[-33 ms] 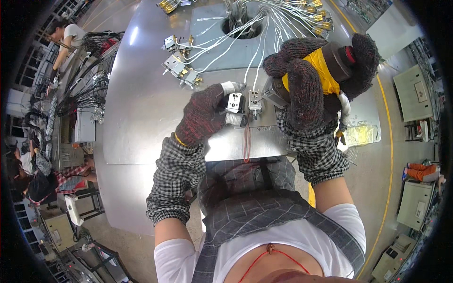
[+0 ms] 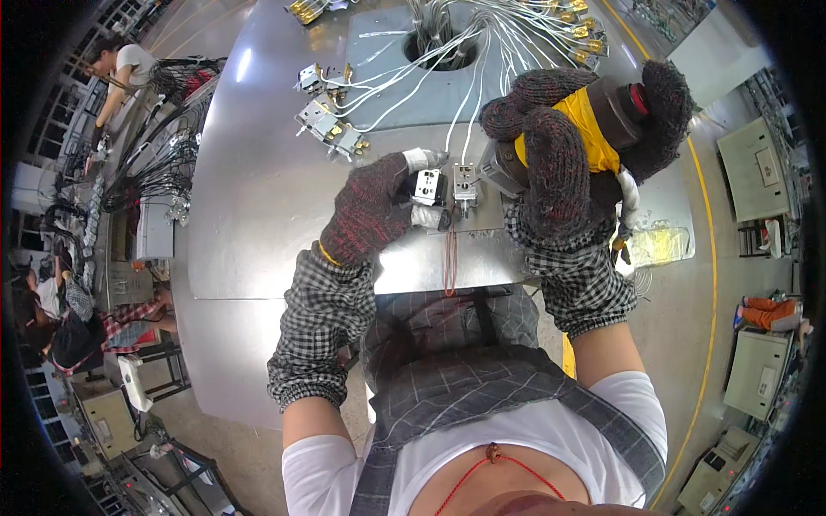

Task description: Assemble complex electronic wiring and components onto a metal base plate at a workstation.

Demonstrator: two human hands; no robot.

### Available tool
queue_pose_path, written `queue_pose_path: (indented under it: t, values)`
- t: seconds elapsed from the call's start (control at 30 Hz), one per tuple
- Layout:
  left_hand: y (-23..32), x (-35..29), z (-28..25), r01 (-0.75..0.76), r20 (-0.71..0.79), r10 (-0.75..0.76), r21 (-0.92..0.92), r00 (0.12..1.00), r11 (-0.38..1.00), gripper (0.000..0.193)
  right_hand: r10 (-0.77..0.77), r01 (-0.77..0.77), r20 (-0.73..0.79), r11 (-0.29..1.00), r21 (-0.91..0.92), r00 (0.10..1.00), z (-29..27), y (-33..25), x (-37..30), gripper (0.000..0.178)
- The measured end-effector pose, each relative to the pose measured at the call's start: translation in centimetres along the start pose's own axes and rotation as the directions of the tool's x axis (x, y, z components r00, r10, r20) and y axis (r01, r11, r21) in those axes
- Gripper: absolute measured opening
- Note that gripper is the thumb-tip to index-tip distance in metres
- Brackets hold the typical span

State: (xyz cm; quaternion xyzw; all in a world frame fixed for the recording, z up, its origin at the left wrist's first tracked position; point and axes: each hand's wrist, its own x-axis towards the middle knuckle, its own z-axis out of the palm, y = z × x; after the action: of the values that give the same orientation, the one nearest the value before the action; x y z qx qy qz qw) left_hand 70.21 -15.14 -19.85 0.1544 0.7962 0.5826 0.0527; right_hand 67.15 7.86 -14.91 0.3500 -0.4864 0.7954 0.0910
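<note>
My left hand (image 2: pixel 379 202), in a dark knitted glove with pale-wrapped fingertips, closes thumb and finger around a small black block with a white top face (image 2: pixel 428 187). Just right of it, a small metal switch-like unit (image 2: pixel 465 187) stands on the metal tabletop, a thin silvery lead running up from it. My right hand (image 2: pixel 559 163), gloved too, is wrapped around a dark power tool (image 2: pixel 615 112) banded with yellow tape. The tool's grey nose (image 2: pixel 503 168) points left, close beside the metal unit. Its tip is hard to make out.
Many thin silvery leads (image 2: pixel 508 43) fan out of a round hole (image 2: pixel 440 53) in a grey plate. Similar metal units (image 2: pixel 331 125) lie at the upper left, gold-coloured ones (image 2: pixel 585 39) at the far right. A reddish cord loop (image 2: pixel 450 262) hangs over the table's near edge.
</note>
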Motion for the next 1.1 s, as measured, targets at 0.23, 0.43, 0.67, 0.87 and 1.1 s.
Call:
queue_pose_path:
  t: [0.23,0.43,0.67,0.87,1.1]
  values:
    - [-0.9,0.3,0.3,0.012,-0.021,-0.012,-0.019,1.0,1.0,0.061,-0.197,0.176,-0.019,0.912,-0.37,0.98,1.3,-0.2,0.6,0.053]
    - [-1.0,0.3,0.3,-0.014,-0.059,0.014,-0.002,0.998,1.0,0.066,-0.389,0.315,0.0,0.745,-0.587,0.921,1.7,-0.7,1.1,0.056]
    - [2.4,1.9,2.1,-0.157,-0.092,0.174,0.167,0.98,0.973,0.068,-0.001,0.06,-0.325,0.984,0.17,0.946,0.6,-2.4,2.5,0.061]
    - [2.8,1.5,1.7,0.076,-0.036,-0.081,-0.124,0.996,0.989,0.066,-0.212,0.226,-0.274,0.974,0.021,0.938,1.7,-2.4,2.4,0.064]
    - [4.7,1.9,3.0,0.05,-0.079,-0.024,0.353,0.997,0.934,0.063,-0.152,0.153,-0.207,0.988,-0.011,0.967,1.6,-1.1,1.1,0.064]
